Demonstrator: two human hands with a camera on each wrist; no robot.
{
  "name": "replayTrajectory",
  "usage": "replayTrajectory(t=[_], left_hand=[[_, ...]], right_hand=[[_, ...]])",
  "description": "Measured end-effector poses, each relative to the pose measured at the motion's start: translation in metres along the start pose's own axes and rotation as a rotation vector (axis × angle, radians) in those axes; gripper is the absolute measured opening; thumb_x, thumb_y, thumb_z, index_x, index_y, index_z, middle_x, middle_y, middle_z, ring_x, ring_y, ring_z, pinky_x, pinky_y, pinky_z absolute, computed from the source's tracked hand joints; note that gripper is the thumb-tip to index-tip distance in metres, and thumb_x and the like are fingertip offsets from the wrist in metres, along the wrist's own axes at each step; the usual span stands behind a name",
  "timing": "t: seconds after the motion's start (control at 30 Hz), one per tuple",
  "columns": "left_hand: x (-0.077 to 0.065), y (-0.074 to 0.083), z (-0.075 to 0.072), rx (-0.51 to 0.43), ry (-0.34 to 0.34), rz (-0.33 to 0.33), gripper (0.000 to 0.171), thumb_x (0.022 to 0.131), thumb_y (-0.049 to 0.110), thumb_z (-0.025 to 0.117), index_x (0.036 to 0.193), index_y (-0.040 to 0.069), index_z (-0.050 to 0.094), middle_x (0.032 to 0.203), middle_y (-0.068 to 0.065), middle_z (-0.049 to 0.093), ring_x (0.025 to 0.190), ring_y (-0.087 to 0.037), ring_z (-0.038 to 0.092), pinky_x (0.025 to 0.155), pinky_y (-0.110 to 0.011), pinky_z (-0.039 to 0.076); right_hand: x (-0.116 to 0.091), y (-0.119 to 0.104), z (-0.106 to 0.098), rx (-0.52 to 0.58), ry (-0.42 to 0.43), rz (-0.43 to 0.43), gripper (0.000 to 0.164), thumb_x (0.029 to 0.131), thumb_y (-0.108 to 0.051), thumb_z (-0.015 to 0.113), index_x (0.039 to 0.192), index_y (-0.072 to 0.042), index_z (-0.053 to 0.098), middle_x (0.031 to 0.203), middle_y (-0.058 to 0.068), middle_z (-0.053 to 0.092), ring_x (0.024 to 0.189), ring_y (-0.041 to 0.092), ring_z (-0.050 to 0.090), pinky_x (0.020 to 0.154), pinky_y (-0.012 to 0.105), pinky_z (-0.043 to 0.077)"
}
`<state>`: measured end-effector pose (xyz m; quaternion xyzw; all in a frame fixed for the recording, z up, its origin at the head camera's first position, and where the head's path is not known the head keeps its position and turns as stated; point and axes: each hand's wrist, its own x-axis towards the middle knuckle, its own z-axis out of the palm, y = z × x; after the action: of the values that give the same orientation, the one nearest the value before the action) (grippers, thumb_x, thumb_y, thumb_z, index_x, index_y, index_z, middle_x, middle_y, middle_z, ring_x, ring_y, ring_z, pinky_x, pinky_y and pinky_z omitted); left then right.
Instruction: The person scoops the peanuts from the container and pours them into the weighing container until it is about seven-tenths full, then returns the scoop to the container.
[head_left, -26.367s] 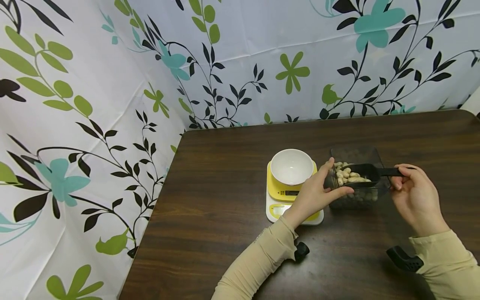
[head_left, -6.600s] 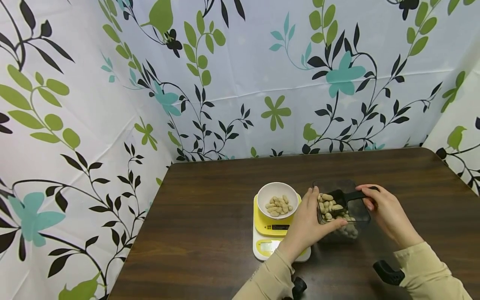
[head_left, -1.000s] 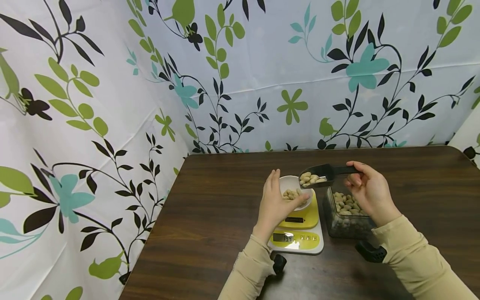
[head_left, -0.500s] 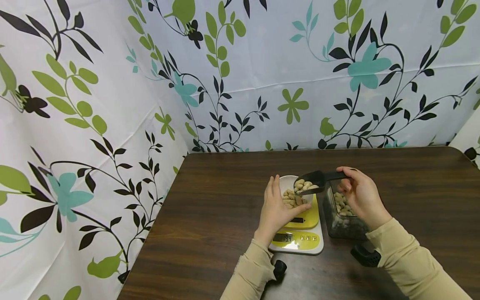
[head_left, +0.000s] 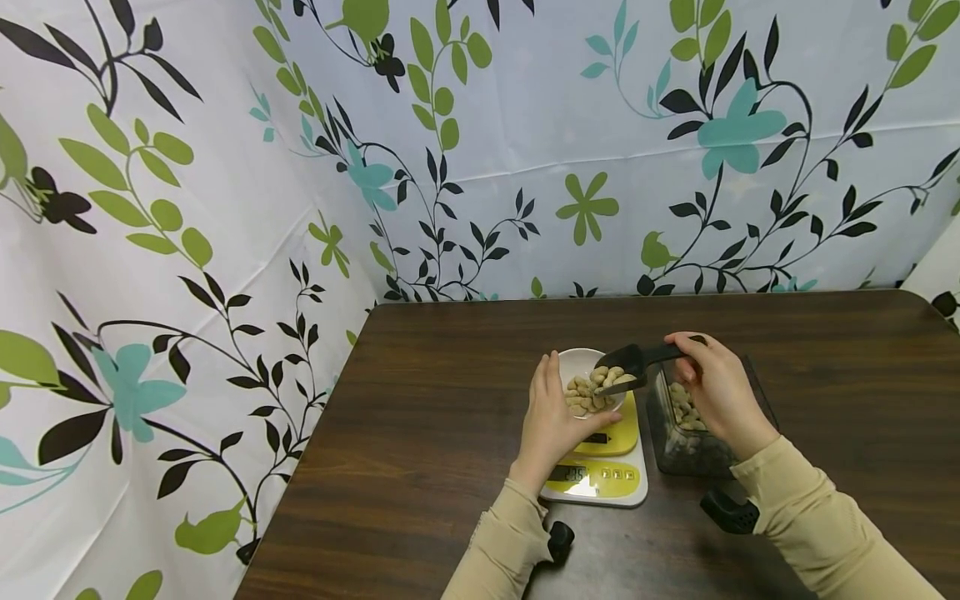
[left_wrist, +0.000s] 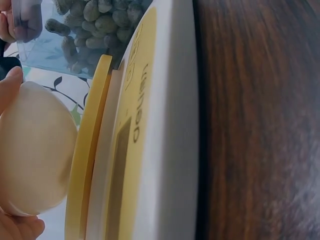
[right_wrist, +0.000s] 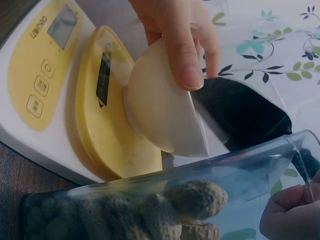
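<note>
A white bowl (head_left: pixel 576 358) with peanuts (head_left: pixel 579 398) in it stands on the yellow plate of a kitchen scale (head_left: pixel 632 483). My left hand (head_left: pixel 549 423) grips the bowl's sides; in the right wrist view its thumb lies against the white wall of the bowl (right_wrist: pixel 160 105). My right hand (head_left: pixel 720 385) pinches the handle of a black scoop (head_left: pixel 628 358), whose tilted mouth is over the bowl with peanuts at its lip. In the right wrist view the scoop (right_wrist: pixel 245 112) appears beyond the bowl's rim. Part of the scale's display is covered by the left hand.
A clear dark-tinted container (head_left: pixel 693 457) holding unshelled peanuts stands just right of the scale, partly under my right hand. All rest on a dark wooden table (head_left: pixel 405 433). A leaf-patterned curtain (head_left: pixel 487 125) hangs behind and to the left.
The right hand has moved left and lowered the scoop, tilting it into the bowl. More peanuts lie in the bowl, and the scale's reading has changed. The left hand stays at the bowl.
</note>
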<state>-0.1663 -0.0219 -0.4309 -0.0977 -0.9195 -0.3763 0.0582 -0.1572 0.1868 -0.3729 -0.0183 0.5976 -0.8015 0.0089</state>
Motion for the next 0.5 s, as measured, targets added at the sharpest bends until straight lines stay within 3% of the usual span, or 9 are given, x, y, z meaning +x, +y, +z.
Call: replayTrajectory(t=[0.17,0.5], left_hand=[[0.001,0.0005,0.0001,-0.011,-0.002,-0.01,0.118,0.063,0.06,0.077,0.151,0.015,0.013,0.154,-0.013,0.021,0.14,-0.031,0.028,0.101,-0.051,0.042],[0.0011,-0.0015,0.0018,-0.012,-0.013,-0.015,0.117,0.064,0.061,0.076,0.151,0.016,0.012,0.155,-0.012,0.02,0.14,-0.031,0.027,0.101,-0.052,0.041]], right_hand=[[-0.0014,-0.0003,0.0031,-0.124,0.013,-0.025,0.028,0.096,-0.036,0.048,0.109,-0.011,0.05,0.062,-0.007,0.037,0.058,0.011,0.033,0.061,0.033,0.021],[-0.0023,0.0001,0.0034,-0.073,0.032,-0.053,0.024,0.097,-0.031,0.05,0.106,-0.01,0.05,0.062,-0.007,0.038,0.057,0.01,0.033,0.059,0.032,0.022]])
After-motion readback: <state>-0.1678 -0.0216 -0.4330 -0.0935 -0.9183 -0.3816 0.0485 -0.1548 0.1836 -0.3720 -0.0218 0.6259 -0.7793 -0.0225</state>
